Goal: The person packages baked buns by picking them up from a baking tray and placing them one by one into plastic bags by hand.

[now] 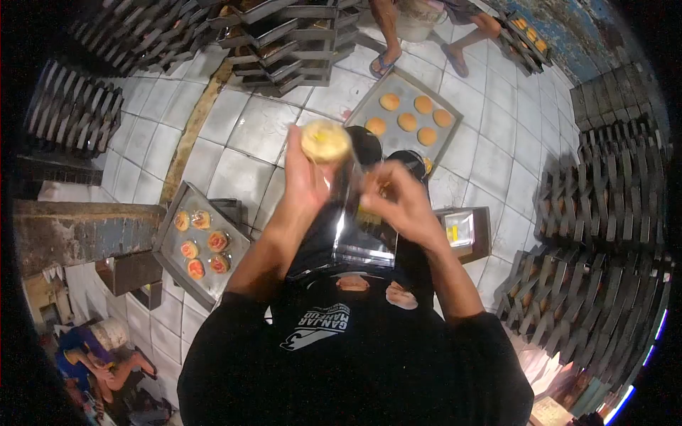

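My left hand [304,183] holds up a round bun [325,140] with a pale yellow top, its fingers closed around the side and underneath. A clear, shiny plastic bag [344,224] hangs below the bun, in front of my lap. My right hand [401,202] is beside the bag with fingers bent together at its edge; motion blurs them. Beyond my knees, a metal tray [444,113] carries several golden buns [406,121]. Left of me, another tray [213,284] holds several buns with red markings [218,241], some in clear wrapping.
A box [463,231] with clear packets stands at my right. Stacked dark metal trays [597,192] line the right side, with more stacks [284,42] at the back. Another person's legs [387,32] are beyond the far tray; a seated person [99,358] is at lower left.
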Action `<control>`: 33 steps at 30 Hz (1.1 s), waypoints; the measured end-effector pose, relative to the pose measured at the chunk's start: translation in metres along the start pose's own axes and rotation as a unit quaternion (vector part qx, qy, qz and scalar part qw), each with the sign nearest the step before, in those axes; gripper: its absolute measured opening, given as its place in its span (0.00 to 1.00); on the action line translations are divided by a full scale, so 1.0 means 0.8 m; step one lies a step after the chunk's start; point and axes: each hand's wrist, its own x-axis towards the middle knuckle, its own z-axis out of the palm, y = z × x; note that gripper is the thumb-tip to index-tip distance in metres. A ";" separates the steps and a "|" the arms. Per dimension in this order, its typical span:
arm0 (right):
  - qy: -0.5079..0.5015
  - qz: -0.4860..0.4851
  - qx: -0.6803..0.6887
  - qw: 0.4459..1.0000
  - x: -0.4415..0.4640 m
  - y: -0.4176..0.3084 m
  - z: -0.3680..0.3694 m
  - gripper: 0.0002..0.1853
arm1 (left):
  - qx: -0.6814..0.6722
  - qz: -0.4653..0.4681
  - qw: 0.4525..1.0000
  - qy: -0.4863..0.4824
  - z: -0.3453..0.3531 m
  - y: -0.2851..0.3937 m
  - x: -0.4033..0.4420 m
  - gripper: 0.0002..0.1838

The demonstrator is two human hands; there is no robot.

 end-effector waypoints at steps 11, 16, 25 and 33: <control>0.265 0.077 -0.219 0.936 0.045 0.033 -0.029 0.10 | 0.337 0.095 0.923 -0.157 -0.018 -0.022 0.009 0.20; 0.238 -0.093 -0.343 0.904 0.050 0.005 -0.026 0.09 | 0.378 0.268 0.873 -0.150 -0.012 -0.030 0.009 0.12; 0.212 0.114 0.039 0.970 0.013 0.052 -0.047 0.20 | 0.449 0.402 0.798 -0.027 -0.044 -0.014 -0.017 0.12; 0.165 0.272 0.082 0.944 -0.055 0.125 0.027 0.15 | 0.374 0.066 0.925 0.010 -0.123 -0.036 -0.017 0.10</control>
